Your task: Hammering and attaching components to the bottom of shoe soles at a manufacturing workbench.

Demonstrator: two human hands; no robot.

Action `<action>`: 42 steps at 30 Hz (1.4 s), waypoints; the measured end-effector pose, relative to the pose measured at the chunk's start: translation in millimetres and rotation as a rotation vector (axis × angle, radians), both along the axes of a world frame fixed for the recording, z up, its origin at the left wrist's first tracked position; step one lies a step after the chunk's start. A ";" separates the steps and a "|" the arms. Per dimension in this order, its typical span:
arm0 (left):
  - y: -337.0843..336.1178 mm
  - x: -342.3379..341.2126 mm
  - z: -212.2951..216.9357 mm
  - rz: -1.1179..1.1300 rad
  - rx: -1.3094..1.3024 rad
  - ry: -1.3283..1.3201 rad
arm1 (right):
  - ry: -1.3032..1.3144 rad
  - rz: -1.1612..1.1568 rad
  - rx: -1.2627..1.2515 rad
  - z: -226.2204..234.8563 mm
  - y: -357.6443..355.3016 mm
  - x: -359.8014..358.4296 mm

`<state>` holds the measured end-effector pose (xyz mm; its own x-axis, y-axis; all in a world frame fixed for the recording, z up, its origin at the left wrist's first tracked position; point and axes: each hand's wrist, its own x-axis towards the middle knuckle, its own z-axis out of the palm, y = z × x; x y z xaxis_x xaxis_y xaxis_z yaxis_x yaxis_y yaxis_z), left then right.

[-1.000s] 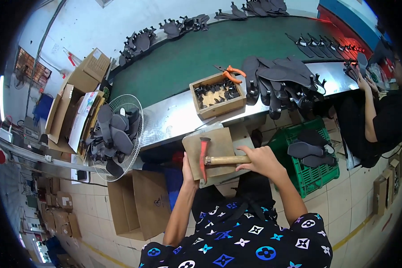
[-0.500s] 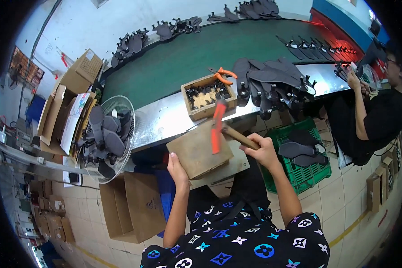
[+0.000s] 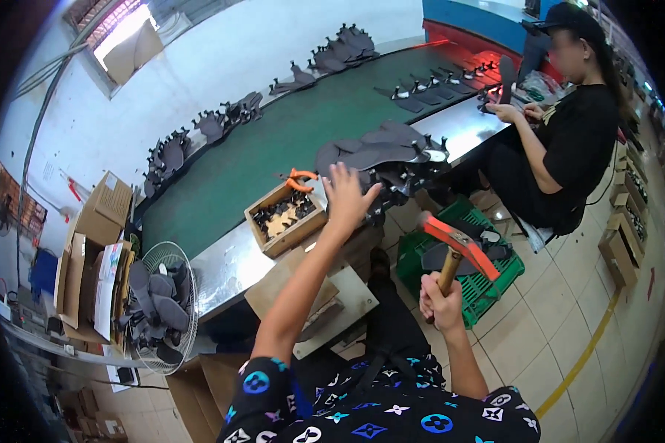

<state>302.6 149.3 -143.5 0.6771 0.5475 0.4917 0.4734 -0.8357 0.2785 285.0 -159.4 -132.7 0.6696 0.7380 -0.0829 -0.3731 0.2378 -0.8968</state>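
Note:
My left hand (image 3: 349, 196) reaches forward with fingers spread, at the near left side of a pile of dark grey shoe soles (image 3: 388, 144) with small black heels. Whether its fingertips touch the pile I cannot tell. My right hand (image 3: 443, 304) is closed round the wooden handle of a hammer (image 3: 462, 247), its red head raised over the green crate. A flat-topped block (image 3: 273, 284) rests on a pale plate before me, partly hidden by my left forearm. Left of my hand stands a wooden box (image 3: 273, 247) of small black parts, with orange-handled pliers (image 3: 301, 177) at its far edge.
A green conveyor belt (image 3: 229, 173) runs behind a metal ledge (image 3: 225, 277). A wire basket (image 3: 193, 295) of soles stands at left beside cardboard boxes (image 3: 107, 207). The green crate (image 3: 506, 277) holds soles at right. A co-worker (image 3: 584, 140) sits beyond it, handling a sole.
My left hand has left the block and reached forward to the sole pile. My right hand has drawn the hammer away from the block, to the right. The view has shifted.

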 end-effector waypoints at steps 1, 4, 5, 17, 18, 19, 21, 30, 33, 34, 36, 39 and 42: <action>1.2 20.2 -0.9 -0.067 -0.154 0.040 | 0.008 -0.045 -0.018 -0.6 -8.6 -0.2; 5.2 44.6 16.3 -0.210 -0.252 -0.317 | -0.029 -0.161 -0.061 -7.4 -30.7 4.3; 2.9 46.6 34.6 -0.201 -0.333 -0.347 | -0.048 -0.186 -0.046 -11.7 -36.8 8.3; 2.4 -202.2 208.8 0.333 0.489 -0.566 | -0.147 -0.016 0.270 -11.2 -3.3 15.7; -1.3 -222.7 204.4 0.313 0.281 -0.627 | -0.164 0.024 0.284 -10.0 4.9 10.6; -5.3 -234.9 194.5 0.262 0.134 -0.670 | -0.183 0.059 0.298 -10.0 13.3 6.3; -0.2 -258.6 152.0 0.111 -0.074 -0.643 | -0.163 0.118 0.310 -8.3 27.0 -4.0; -15.1 -269.6 1.3 0.051 -0.297 -0.361 | -0.212 0.264 0.387 -12.5 37.4 -6.6; 12.7 -222.5 44.6 0.037 -0.194 -0.311 | -0.382 0.127 0.147 -2.7 38.2 -0.6; 29.9 -203.4 54.6 0.025 -0.137 -0.204 | -0.384 0.135 0.147 -6.2 39.3 -0.8; 72.7 -177.9 42.7 0.011 -0.044 0.008 | -0.298 0.140 0.130 -9.8 42.0 -3.1; 118.4 -143.7 29.9 -0.056 -0.121 0.584 | -0.355 0.126 0.049 -12.4 40.1 -5.0; 128.0 -138.3 20.2 -0.135 -0.187 0.497 | -0.509 0.047 -0.056 -18.7 40.1 -1.2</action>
<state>164.3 277.4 -123.3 0.8734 0.4870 -0.0027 0.4779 -0.8559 0.1978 283.7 -119.3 -151.5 0.6015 0.7720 0.2053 0.1055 0.1780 -0.9784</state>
